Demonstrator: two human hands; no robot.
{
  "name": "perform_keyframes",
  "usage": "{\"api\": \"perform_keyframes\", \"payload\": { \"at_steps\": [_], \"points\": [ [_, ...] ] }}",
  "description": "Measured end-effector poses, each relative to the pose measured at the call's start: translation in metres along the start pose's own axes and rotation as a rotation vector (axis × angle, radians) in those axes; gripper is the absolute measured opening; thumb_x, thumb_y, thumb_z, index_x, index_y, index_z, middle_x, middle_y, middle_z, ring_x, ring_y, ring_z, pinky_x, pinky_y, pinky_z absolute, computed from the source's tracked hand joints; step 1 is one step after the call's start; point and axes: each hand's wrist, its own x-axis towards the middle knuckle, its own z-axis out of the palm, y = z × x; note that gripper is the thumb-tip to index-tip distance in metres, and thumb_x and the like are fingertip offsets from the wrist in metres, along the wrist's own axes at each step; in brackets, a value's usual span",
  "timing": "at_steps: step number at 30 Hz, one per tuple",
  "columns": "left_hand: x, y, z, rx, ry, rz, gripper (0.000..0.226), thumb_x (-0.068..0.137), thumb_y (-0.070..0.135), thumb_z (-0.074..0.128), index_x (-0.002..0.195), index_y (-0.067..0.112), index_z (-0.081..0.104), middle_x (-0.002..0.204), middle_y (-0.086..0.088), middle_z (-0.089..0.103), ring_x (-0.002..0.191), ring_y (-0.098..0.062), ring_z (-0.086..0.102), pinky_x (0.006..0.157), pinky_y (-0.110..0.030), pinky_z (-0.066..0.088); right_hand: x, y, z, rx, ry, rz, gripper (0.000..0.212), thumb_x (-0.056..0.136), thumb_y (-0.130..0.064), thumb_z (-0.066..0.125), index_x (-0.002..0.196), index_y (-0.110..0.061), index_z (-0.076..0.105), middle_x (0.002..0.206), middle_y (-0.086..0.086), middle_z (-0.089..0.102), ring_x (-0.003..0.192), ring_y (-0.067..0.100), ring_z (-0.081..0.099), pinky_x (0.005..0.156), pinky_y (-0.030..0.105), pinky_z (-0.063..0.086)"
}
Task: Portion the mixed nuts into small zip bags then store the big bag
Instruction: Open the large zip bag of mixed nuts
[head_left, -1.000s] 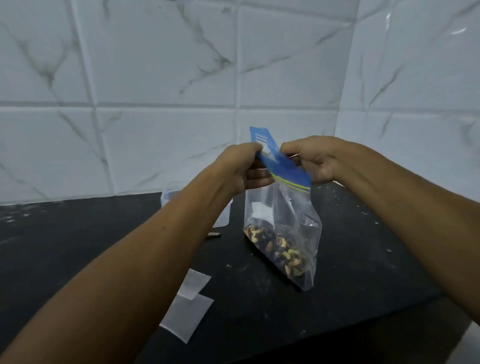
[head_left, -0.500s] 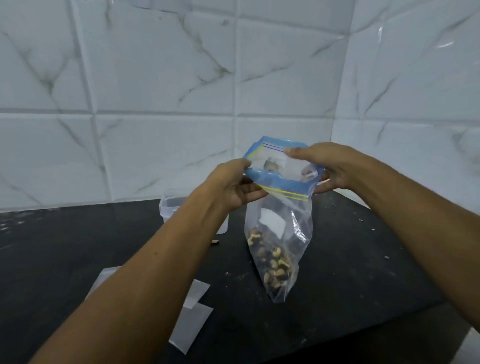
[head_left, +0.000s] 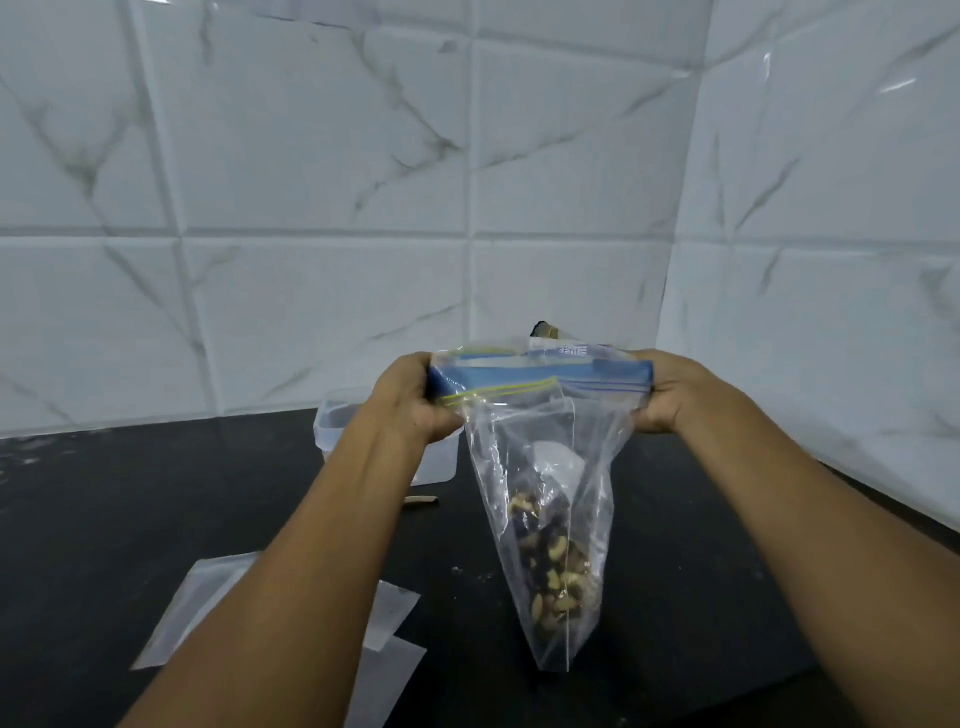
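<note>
Holding the big bag (head_left: 540, 467) aloft — left hand (head_left: 415, 400), right hand (head_left: 670, 395), each grip clamped on its top.

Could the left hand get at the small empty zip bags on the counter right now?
Probably not at once. The left hand grips one end of the big bag by its blue zip strip, the right hand the other. The small zip bags lie flat under the left forearm, with nothing on them, so letting go would free the way.

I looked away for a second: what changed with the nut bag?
Both hands, left hand and right hand, moved apart, stretching the big bag top flat and wide. Their grip on the blue strip stays; the nuts remain at the bottom, small bags on the counter.
</note>
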Motion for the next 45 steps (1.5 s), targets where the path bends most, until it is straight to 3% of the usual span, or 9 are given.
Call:
{"api": "perform_keyframes", "payload": {
  "at_steps": [3, 9, 14, 20, 24, 28, 34, 39, 45],
  "points": [
    [-0.002, -0.005, 0.002, 0.146, 0.043, -0.023, 0.022, 0.097, 0.002, 0.040, 0.079, -0.001, 0.053, 0.049, -0.013, 0.055, 0.035, -0.020, 0.058, 0.033, -0.027, 0.048, 0.004, 0.007, -0.003, 0.017, -0.036, -0.023, 0.027, 0.094, -0.011, 0.048, 0.082, -0.010, 0.073, 0.086, 0.027, 0.070, 0.064, 0.043, 0.069, 0.045, 0.057, 0.053],
    [0.005, 0.007, 0.007, 1.017, -0.006, 0.392, 0.045, 0.088, 0.061, 0.054, 0.099, 0.019, 0.065, 0.091, -0.001, 0.061, 0.076, -0.017, 0.061, 0.063, -0.027, 0.049, -0.002, -0.001, 0.013, -0.087, 0.039, -0.131, 0.034, 0.098, -0.030, 0.052, 0.069, -0.015, 0.061, 0.047, 0.007, 0.061, 0.034, 0.016, 0.059, 0.031, 0.024, 0.046],
    [0.011, 0.016, 0.018, 1.525, -0.046, 0.586, 0.024, 0.088, 0.036, 0.068, 0.078, 0.014, 0.072, 0.075, -0.003, 0.068, 0.065, -0.013, 0.057, 0.065, -0.026, 0.047, 0.001, -0.005, 0.013, -0.095, -0.052, -0.155, 0.035, 0.092, -0.035, 0.058, 0.068, -0.012, 0.071, 0.077, 0.009, 0.067, 0.056, 0.020, 0.067, 0.052, 0.032, 0.059],
    [0.026, 0.013, 0.011, 1.140, 0.228, 0.562, 0.027, 0.076, 0.023, 0.058, 0.070, -0.001, 0.069, 0.072, -0.015, 0.069, 0.068, -0.027, 0.062, 0.062, -0.030, 0.047, -0.035, -0.038, 0.016, -0.957, 0.146, -0.177, 0.066, 0.068, -0.069, 0.068, 0.109, -0.018, 0.056, 0.108, 0.010, 0.057, 0.088, 0.021, 0.058, 0.066, 0.030, 0.049],
    [0.035, 0.008, 0.015, 0.667, 0.241, 0.478, 0.021, 0.065, 0.014, 0.051, 0.078, -0.001, 0.057, 0.086, -0.023, 0.069, 0.083, -0.037, 0.069, 0.072, -0.046, 0.057, -0.048, -0.042, 0.030, -1.420, 0.121, -0.108, 0.031, 0.086, -0.025, 0.069, 0.105, -0.003, 0.058, 0.076, 0.011, 0.062, 0.050, 0.014, 0.058, 0.045, 0.020, 0.045],
    [0.028, 0.006, 0.020, 0.357, 0.221, 0.307, 0.019, 0.093, -0.004, 0.037, 0.089, 0.003, 0.054, 0.089, -0.015, 0.063, 0.067, -0.027, 0.062, 0.053, -0.036, 0.054, -0.041, -0.038, 0.022, -1.119, 0.127, -0.192, 0.009, 0.086, -0.002, 0.061, 0.094, -0.002, 0.062, 0.047, 0.005, 0.059, 0.034, 0.010, 0.054, 0.040, 0.018, 0.048],
    [0.018, -0.001, 0.022, 0.224, 0.217, 0.244, 0.025, 0.090, -0.008, 0.039, 0.075, 0.006, 0.054, 0.069, -0.013, 0.058, 0.056, -0.027, 0.056, 0.056, -0.039, 0.054, -0.042, -0.033, 0.030, -0.782, -0.004, -0.088, 0.049, 0.076, -0.050, 0.073, 0.100, -0.008, 0.065, 0.089, 0.010, 0.072, 0.065, 0.021, 0.069, 0.054, 0.030, 0.057],
    [0.016, 0.005, 0.013, 0.185, 0.185, 0.214, 0.048, 0.093, -0.004, 0.026, 0.068, 0.001, 0.067, 0.044, -0.012, 0.062, 0.034, -0.023, 0.059, 0.042, -0.036, 0.054, -0.036, -0.023, 0.031, -1.103, 0.046, -0.181, 0.008, 0.083, 0.006, 0.064, 0.088, 0.000, 0.063, 0.066, 0.014, 0.057, 0.046, 0.016, 0.057, 0.038, 0.019, 0.048],
    [0.011, 0.007, 0.001, 0.044, 0.217, 0.085, 0.039, 0.102, 0.007, 0.024, 0.085, -0.006, 0.056, 0.053, -0.017, 0.064, 0.053, -0.024, 0.064, 0.055, -0.047, 0.057, -0.012, -0.015, -0.006, -0.132, 0.073, 0.013, 0.014, 0.093, 0.003, 0.050, 0.082, 0.004, 0.059, 0.053, 0.012, 0.064, 0.038, 0.016, 0.060, 0.037, 0.023, 0.050]
  ]
}}
